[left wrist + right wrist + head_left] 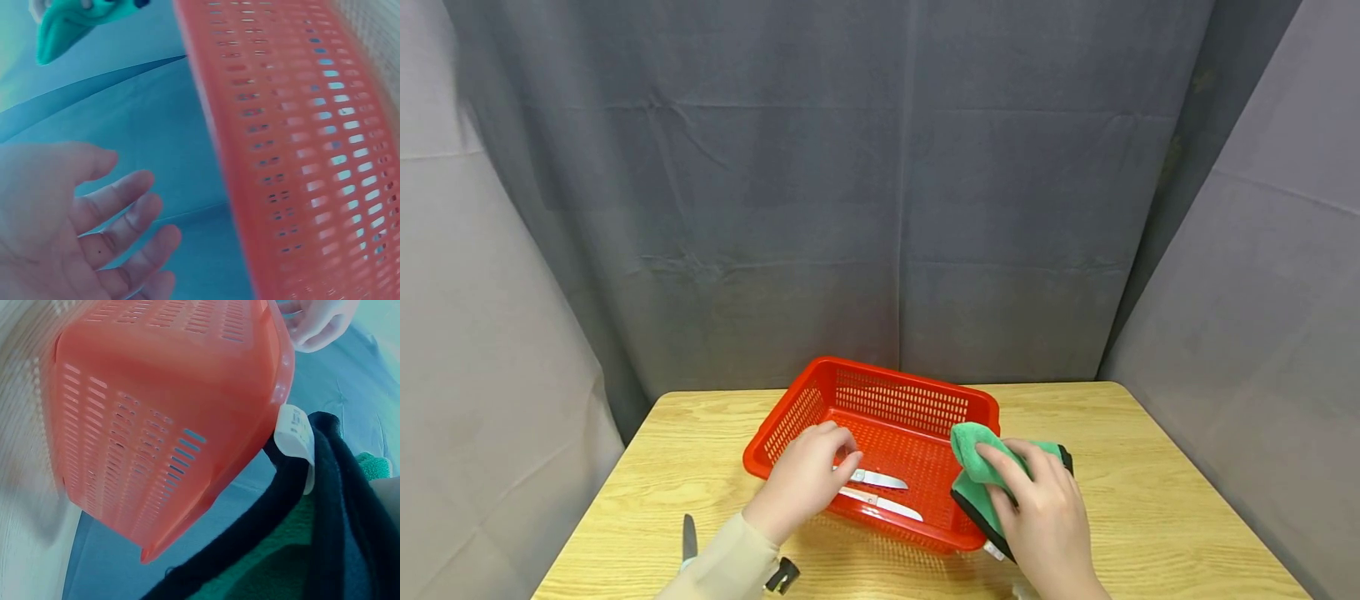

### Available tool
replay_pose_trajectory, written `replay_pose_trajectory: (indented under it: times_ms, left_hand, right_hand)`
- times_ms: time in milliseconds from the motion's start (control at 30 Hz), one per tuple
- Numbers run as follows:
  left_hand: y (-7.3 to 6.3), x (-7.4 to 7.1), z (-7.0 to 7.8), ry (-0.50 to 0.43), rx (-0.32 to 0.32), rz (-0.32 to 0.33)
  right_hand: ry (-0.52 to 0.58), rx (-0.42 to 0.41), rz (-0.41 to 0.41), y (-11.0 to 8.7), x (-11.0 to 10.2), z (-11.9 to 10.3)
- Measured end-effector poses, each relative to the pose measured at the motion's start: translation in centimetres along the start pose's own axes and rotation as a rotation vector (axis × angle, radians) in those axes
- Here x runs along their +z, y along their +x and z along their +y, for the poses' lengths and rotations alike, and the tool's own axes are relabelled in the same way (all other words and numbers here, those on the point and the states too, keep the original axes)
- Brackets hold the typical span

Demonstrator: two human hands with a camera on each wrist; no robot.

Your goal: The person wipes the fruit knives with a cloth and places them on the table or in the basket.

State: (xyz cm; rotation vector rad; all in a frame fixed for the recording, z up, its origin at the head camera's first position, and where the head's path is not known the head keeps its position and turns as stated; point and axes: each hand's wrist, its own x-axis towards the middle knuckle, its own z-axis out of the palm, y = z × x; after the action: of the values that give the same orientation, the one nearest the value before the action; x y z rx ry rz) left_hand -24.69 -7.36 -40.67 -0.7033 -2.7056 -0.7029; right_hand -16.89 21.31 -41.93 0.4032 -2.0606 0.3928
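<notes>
A green cloth with black edging hangs folded from my right hand, which pinches it over the right rim of the red basket. A white label sticks out from its edging in the right wrist view. My left hand is over the basket's left front part, its fingers loosely bent and holding nothing in the left wrist view. Two small knives, one at the rear and one in front, lie inside the basket with blades pointing right. Their handle ends are partly hidden behind my left hand.
Another knife lies on the wooden table at the front left, partly covered by my left sleeve. A small black object shows beside the sleeve. Grey curtains stand behind the table and on both sides.
</notes>
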Motion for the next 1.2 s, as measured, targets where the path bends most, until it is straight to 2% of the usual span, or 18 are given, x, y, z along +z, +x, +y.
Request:
replay_pose_trajectory:
  times_ms: [133,300,633,867,1000,1200]
  left_hand:
    - [-1.1,-1.1,0.3,-0.027,-0.022,0.012]
    - [-2.6,-1.8,0.6,-0.035,-0.017,0.062]
    - [-5.5,-2.1,0.8,-0.005,-0.06,0.092]
    - [-7.2,-1.8,0.1,0.001,-0.105,0.04]
    - [-8.3,-1.4,-0.9,-0.011,-0.172,-0.006]
    - [-9.4,-1.0,-2.7,0.012,-0.36,-0.105]
  right_hand:
    - [0.0,-0.018,0.024,0.1,0.2,0.1]
    - [0.005,-0.025,0.032,0.1,0.2,0.2]
    - [0.015,-0.018,0.022,0.1,0.1,0.2]
    - [0.031,-0.023,0.013,0.0,0.2,0.1]
    - [0.046,-0.002,-0.012,-0.1,0.2,0.0]
    - [0.042,-0.004,-0.037,-0.1,0.1,0.1]
